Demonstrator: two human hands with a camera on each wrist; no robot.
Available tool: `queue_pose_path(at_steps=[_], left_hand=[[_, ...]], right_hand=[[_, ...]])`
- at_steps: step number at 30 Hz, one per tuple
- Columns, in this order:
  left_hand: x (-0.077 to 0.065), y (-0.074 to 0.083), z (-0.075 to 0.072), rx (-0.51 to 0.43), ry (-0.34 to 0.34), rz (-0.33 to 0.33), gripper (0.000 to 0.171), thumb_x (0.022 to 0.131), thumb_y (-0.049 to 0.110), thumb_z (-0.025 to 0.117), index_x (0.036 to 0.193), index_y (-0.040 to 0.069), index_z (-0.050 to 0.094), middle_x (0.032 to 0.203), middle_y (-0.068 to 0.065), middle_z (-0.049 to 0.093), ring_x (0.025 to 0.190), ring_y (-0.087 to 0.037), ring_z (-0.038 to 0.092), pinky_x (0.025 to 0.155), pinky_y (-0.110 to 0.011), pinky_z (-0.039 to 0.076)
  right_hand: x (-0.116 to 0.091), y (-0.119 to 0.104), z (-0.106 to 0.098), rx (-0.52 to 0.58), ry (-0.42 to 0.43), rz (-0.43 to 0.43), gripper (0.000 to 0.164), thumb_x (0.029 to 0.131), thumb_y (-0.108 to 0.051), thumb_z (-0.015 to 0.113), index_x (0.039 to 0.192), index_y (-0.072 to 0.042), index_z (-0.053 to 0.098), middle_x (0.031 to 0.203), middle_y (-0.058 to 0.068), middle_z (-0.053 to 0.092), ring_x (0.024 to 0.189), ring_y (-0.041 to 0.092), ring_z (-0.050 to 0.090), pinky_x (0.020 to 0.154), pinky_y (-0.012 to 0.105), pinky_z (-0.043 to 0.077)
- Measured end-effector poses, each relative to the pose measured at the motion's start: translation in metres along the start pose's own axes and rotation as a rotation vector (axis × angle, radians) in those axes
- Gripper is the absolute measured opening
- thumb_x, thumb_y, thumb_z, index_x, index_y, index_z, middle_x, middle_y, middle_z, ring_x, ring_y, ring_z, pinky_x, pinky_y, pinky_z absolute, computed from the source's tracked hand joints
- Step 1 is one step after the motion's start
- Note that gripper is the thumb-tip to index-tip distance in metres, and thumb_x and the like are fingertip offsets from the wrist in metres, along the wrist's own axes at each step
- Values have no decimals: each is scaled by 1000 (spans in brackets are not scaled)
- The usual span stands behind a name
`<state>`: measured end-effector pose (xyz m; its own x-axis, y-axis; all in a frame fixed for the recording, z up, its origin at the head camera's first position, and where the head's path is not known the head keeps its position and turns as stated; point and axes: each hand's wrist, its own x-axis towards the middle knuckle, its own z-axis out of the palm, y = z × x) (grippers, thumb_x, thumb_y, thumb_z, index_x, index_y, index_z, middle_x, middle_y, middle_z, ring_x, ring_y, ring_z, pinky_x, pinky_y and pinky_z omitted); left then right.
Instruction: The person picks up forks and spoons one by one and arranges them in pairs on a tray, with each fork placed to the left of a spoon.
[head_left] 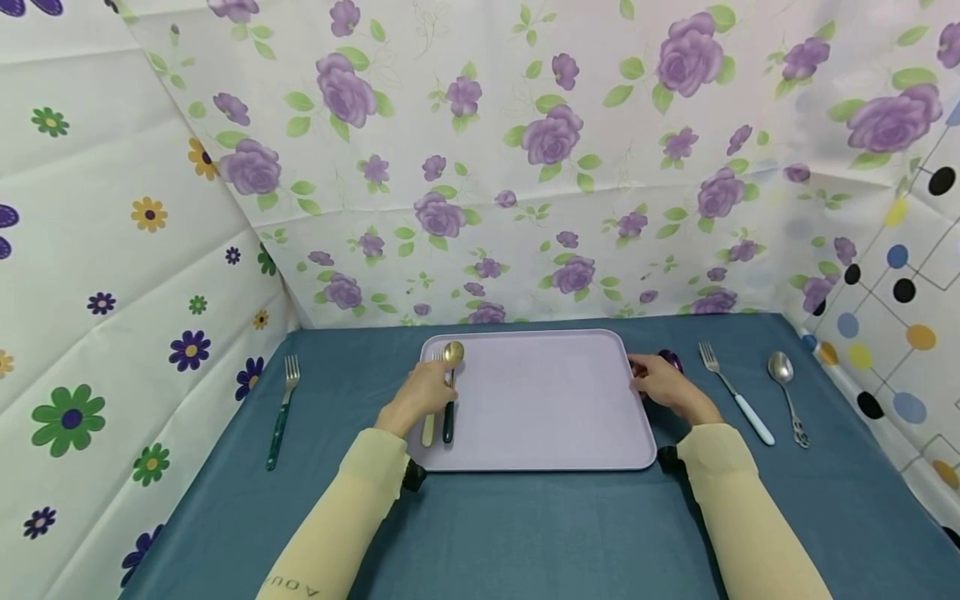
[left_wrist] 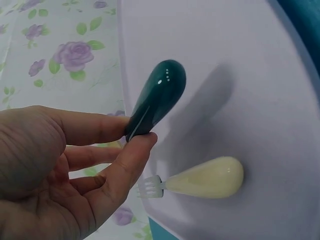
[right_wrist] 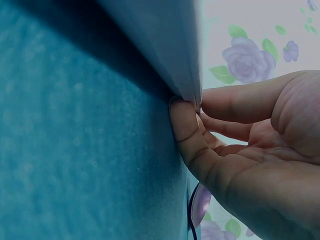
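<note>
A lilac tray [head_left: 547, 400] lies on the blue cloth. Over its left side my left hand [head_left: 426, 390] pinches a spoon with a gold bowl [head_left: 453, 353] and a dark green handle [left_wrist: 159, 95] between thumb and finger. Just left of that spoon, a fork with a cream handle [left_wrist: 207, 179] lies on the tray, its middle hidden by the hand in the head view. At the opposite side, my right hand [head_left: 671, 387] grips the tray's right rim [right_wrist: 187, 55] between thumb and fingers. A dark purple, shiny piece [head_left: 671, 360] shows behind this hand, mostly covered.
To the left on the cloth [head_left: 540, 533] lies a fork with a green handle [head_left: 279, 433]. Right of the tray are a fork with a pale blue-white handle [head_left: 752, 417] and a silver spoon [head_left: 782, 371]. Flowered sheets [head_left: 487, 167] rise behind and beside the table.
</note>
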<state>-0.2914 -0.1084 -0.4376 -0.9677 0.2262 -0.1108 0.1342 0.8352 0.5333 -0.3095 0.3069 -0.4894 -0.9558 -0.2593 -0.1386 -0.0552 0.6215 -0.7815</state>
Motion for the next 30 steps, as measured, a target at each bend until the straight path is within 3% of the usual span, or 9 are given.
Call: queue_pose_path(at_steps=[5, 12, 20, 24, 30], left_hand=[[1, -1, 3, 5, -7, 15, 20, 94, 1, 68, 113, -1, 69, 58, -2, 52, 48, -12, 50, 47, -25, 42], [1, -1, 8, 20, -19, 6, 23, 96, 3, 69, 118, -1, 67, 56, -3, 52, 47, -13, 50, 46, -26, 42], [2, -2, 12, 68, -1, 35, 5, 94, 2, 71, 96, 0, 66, 54, 0, 48, 45, -12, 47, 44, -24, 39], [2, -2, 13, 100, 2, 50, 16, 94, 1, 71, 83, 4, 60, 57, -1, 47, 47, -13, 47, 46, -26, 40], [4, -1, 13, 140, 11, 52, 19, 93, 2, 72, 82, 7, 58, 67, -4, 50, 59, -18, 52, 54, -29, 46]], right_hand=[[-2, 0, 0, 3, -4, 5, 56, 100, 5, 50, 152, 20, 33, 115, 27, 59, 97, 32, 59, 81, 40, 58], [-2, 0, 1, -1, -1, 12, 56, 100, 5, 51, 152, 19, 33, 115, 27, 59, 97, 31, 59, 82, 40, 58], [-2, 0, 0, -1, 3, 13, 56, 100, 4, 52, 152, 19, 35, 115, 27, 60, 96, 31, 59, 83, 41, 59], [-1, 0, 1, -5, 1, 14, 56, 100, 4, 52, 152, 18, 35, 115, 26, 60, 96, 31, 59, 82, 40, 58], [0, 1, 0, 2, -2, 16, 57, 101, 4, 52, 152, 19, 33, 115, 26, 59, 97, 31, 59, 82, 40, 58]])
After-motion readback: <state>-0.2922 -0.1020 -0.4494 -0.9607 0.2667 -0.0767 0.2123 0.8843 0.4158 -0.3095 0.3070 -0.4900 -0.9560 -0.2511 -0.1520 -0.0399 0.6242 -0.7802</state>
